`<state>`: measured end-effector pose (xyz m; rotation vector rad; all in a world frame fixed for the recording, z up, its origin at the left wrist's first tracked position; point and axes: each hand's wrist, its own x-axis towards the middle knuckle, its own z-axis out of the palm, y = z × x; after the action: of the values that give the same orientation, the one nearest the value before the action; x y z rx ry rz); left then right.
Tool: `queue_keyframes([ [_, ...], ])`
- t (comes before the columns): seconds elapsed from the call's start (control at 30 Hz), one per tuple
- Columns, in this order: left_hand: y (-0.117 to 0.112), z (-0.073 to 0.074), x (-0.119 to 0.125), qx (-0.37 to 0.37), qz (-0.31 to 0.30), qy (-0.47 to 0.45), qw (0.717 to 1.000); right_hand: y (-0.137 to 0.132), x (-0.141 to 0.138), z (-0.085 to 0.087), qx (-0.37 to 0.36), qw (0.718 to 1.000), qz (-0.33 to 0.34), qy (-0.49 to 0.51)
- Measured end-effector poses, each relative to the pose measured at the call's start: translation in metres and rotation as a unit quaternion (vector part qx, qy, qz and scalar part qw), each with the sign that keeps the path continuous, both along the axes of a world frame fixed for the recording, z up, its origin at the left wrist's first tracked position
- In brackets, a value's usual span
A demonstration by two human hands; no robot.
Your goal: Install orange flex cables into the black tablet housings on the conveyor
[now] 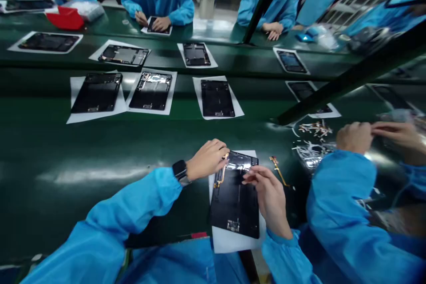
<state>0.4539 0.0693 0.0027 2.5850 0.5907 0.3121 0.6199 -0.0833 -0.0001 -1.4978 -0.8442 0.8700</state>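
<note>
An opened tablet (238, 206), dark with a shiny strip near its top, lies on a white sheet (233, 244) at the table's near edge. My left hand (208, 157), a dark watch at its wrist, is at the tablet's upper left corner, its fingertips closed on the top end of a gold flex cable (222, 173). That cable runs down the tablet's left side. Over the right part of the tablet is my right hand (271, 193), thumb and fingers pinched together; what they hold, if anything, is too small to make out. Another flex cable (279, 171) lies right of the tablet.
Several opened tablets (218, 97) on white sheets line the green tables ahead. A slanted dark post (333, 91) rises at the right. Beside it lie loose cables (314, 128) and a co-worker's hands (356, 137). Other people in blue sit opposite, near a red bin (65, 17).
</note>
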Motion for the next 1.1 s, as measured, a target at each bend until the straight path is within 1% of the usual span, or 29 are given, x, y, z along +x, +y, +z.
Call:
queue_keyframes([
  [0.03, 0.007, -0.001, 0.020, 0.000, 0.009, 0.027, 1.000, 0.000, 0.010, -0.002, -0.002, 0.999, -0.022, 0.043],
  [0.07, 0.013, -0.002, 0.039, -0.002, 0.014, 0.052, 0.999, 0.001, 0.022, -0.005, -0.013, 0.998, -0.037, 0.044],
  [0.1, 0.017, -0.004, 0.055, -0.005, 0.017, 0.070, 0.997, 0.001, 0.035, -0.007, -0.031, 0.998, -0.053, 0.009],
  [0.13, 0.020, -0.007, 0.067, -0.009, 0.019, 0.082, 0.996, 0.002, 0.050, -0.011, -0.053, 0.995, -0.070, -0.050],
  [0.17, 0.021, -0.009, 0.076, -0.013, 0.021, 0.090, 0.996, 0.004, 0.066, -0.014, -0.073, 0.985, -0.091, -0.124],
  [0.2, 0.021, -0.011, 0.081, -0.019, 0.022, 0.099, 0.995, 0.006, 0.083, -0.019, -0.084, 0.974, -0.110, -0.180],
  [0.27, 0.022, -0.013, 0.082, -0.032, 0.028, 0.113, 0.993, 0.014, 0.114, -0.027, -0.094, 0.959, -0.123, -0.239],
  [0.33, 0.025, -0.013, 0.077, -0.042, 0.041, 0.118, 0.991, 0.022, 0.139, -0.037, -0.098, 0.953, -0.105, -0.265],
  [0.4, 0.040, -0.008, 0.076, -0.052, 0.061, 0.118, 0.990, 0.030, 0.153, -0.047, -0.097, 0.951, -0.079, -0.283],
  [0.43, 0.054, -0.004, 0.078, -0.056, 0.072, 0.116, 0.989, 0.032, 0.156, -0.052, -0.093, 0.948, -0.067, -0.296],
  [0.5, 0.092, 0.010, 0.089, -0.065, 0.094, 0.107, 0.988, 0.033, 0.159, -0.060, -0.078, 0.936, -0.054, -0.340],
  [0.57, 0.139, 0.030, 0.108, -0.076, 0.109, 0.094, 0.987, 0.031, 0.158, -0.066, -0.055, 0.917, -0.056, -0.390],
  [0.63, 0.179, 0.052, 0.128, -0.095, 0.111, 0.083, 0.986, 0.028, 0.157, -0.068, -0.029, 0.909, -0.061, -0.412],
  [0.67, 0.191, 0.061, 0.136, -0.108, 0.107, 0.078, 0.985, 0.026, 0.158, -0.067, -0.016, 0.908, -0.063, -0.413],
  [0.7, 0.197, 0.067, 0.140, -0.123, 0.100, 0.073, 0.985, 0.025, 0.159, -0.067, -0.005, 0.910, -0.062, -0.409],
  [0.73, 0.196, 0.071, 0.141, -0.141, 0.091, 0.069, 0.983, 0.023, 0.160, -0.066, 0.002, 0.913, -0.060, -0.403],
  [0.77, 0.187, 0.071, 0.138, -0.161, 0.080, 0.067, 0.981, 0.022, 0.161, -0.066, 0.004, 0.917, -0.057, -0.395],
  [0.8, 0.172, 0.069, 0.131, -0.182, 0.069, 0.066, 0.979, 0.022, 0.162, -0.067, -0.002, 0.919, -0.055, -0.390],
  [0.83, 0.152, 0.065, 0.121, -0.202, 0.058, 0.067, 0.975, 0.021, 0.163, -0.067, -0.017, 0.920, -0.055, -0.387],
  [0.87, 0.127, 0.058, 0.109, -0.219, 0.052, 0.069, 0.972, 0.021, 0.163, -0.069, -0.039, 0.919, -0.060, -0.388],
  [0.93, 0.076, 0.039, 0.083, -0.240, 0.058, 0.072, 0.966, 0.020, 0.161, -0.071, -0.087, 0.912, -0.072, -0.394],
  [0.97, 0.053, 0.028, 0.071, -0.242, 0.072, 0.074, 0.965, 0.019, 0.160, -0.072, -0.108, 0.909, -0.075, -0.395],
  [1.0, 0.032, 0.017, 0.061, -0.236, 0.098, 0.074, 0.964, 0.019, 0.159, -0.073, -0.123, 0.908, -0.077, -0.394],
  [1.03, 0.016, 0.007, 0.053, -0.221, 0.133, 0.081, 0.963, 0.019, 0.157, -0.072, -0.132, 0.908, -0.075, -0.390],
  [1.1, -0.005, -0.009, 0.044, -0.171, 0.189, 0.098, 0.962, 0.019, 0.156, -0.070, -0.135, 0.912, -0.071, -0.381],
])
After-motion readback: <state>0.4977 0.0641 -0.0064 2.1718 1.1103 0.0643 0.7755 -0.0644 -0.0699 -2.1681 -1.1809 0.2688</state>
